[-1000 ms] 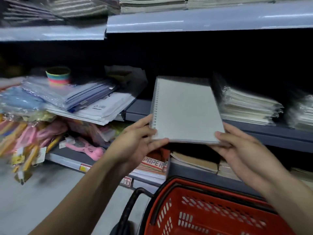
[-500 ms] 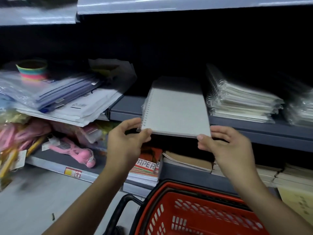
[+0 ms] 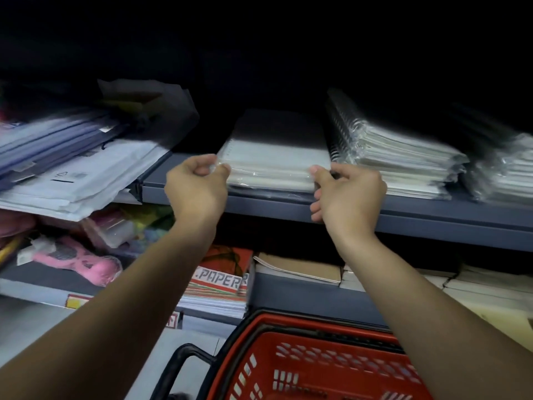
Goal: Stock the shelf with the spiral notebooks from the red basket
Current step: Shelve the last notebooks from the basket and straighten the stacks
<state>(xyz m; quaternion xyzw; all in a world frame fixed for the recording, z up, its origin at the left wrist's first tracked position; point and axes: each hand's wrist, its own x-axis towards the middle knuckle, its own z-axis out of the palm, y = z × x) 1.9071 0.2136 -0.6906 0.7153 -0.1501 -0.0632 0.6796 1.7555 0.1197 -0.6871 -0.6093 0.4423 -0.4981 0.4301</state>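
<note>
Head view, looking down past two bare forearms at a grey shelf (image 3: 432, 209). Wrapped spiral notebooks (image 3: 274, 166) lying flat as a low pile at the shelf's front edge, spiral binding to the left, far end fading into shadow. Left hand (image 3: 197, 186) at the pile's near left corner, fingers curled and pinching the clear wrap there; right hand (image 3: 347, 189) at the near right corner, thumb on the top edge, curled fingers under or against the front of the pile, lowest fingers over the shelf lip. Probably held by both near corners to keep the pile square and to slide it back in line with the neighbouring stack of spiral notebooks (image 3: 403, 166) just to its right, coils showing at that stack's left side. Red basket (image 3: 314, 368) below, between the arms, with its black handle (image 3: 184, 359) swung to the left; bottom cut off by the frame, so no telling how many notebooks remain inside. Hard to count the notebooks in the pile, edges smeared by blur. Back of the shelf black, nothing readable there. Leaning folders and papers (image 3: 78, 168) to the left, blurred. Lower shelf with a red pad marked PAPER (image 3: 222, 278).
</note>
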